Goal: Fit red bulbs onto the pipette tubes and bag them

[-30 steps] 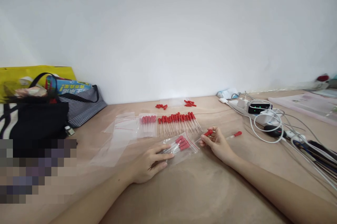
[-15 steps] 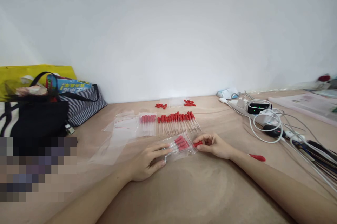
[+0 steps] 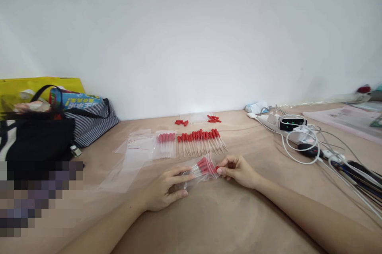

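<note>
A clear zip bag (image 3: 195, 174) lies on the table, with several red-topped droppers (image 3: 203, 165) inside. My left hand (image 3: 167, 188) rests on its left end, fingers spread over the plastic and the thin tubes. At the bag's right end my right hand (image 3: 237, 171) pinches a red rubber piece (image 3: 219, 169) between thumb and forefinger, right at the bag's mouth. Behind the bag stretches a row of red-topped droppers (image 3: 199, 142). To its left is a filled bag of droppers (image 3: 166, 142), and further left lie flat clear bags (image 3: 137, 154).
Loose red bulbs (image 3: 214, 119) and thin clear tubes lie near the wall. A power strip (image 3: 268, 121) with tangled white cables and a black mouse (image 3: 310, 150) is on the right. Striped (image 3: 92, 121) and black bags (image 3: 44, 140) stand at left.
My right hand has moved slightly left with the red piece, up to the bag's mouth. The bag's right end is now more raised and bunched. The view has shifted slightly.
</note>
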Demonstrator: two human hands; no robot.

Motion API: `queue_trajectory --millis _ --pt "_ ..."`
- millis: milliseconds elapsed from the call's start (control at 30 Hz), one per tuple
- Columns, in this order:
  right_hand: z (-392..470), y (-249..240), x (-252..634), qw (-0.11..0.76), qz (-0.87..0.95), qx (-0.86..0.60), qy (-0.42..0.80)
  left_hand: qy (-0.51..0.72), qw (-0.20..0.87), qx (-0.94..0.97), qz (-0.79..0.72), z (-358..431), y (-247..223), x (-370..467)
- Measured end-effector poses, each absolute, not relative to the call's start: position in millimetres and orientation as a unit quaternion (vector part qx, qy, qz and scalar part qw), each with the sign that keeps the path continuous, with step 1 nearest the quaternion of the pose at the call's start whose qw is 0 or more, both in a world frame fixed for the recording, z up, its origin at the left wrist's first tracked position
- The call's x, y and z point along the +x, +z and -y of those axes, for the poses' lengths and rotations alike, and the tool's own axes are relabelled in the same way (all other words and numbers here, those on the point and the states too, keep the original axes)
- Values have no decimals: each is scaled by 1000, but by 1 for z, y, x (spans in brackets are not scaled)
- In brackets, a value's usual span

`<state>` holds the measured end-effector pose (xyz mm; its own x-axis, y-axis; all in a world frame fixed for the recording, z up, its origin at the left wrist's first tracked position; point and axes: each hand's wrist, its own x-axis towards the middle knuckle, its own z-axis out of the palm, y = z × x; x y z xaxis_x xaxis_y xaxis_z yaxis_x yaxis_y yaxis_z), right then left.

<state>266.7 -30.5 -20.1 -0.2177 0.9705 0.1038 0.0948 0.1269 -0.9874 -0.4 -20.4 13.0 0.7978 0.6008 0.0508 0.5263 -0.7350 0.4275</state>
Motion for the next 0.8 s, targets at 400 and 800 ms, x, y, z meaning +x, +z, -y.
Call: queue_trajectory --millis 400,800 --pt "41 -21 253 450 694 -460 324 99 193 926 -308 21 14 1" --pt "35 -27 253 502 622 -467 379 118 176 924 -317 20 11 -1"
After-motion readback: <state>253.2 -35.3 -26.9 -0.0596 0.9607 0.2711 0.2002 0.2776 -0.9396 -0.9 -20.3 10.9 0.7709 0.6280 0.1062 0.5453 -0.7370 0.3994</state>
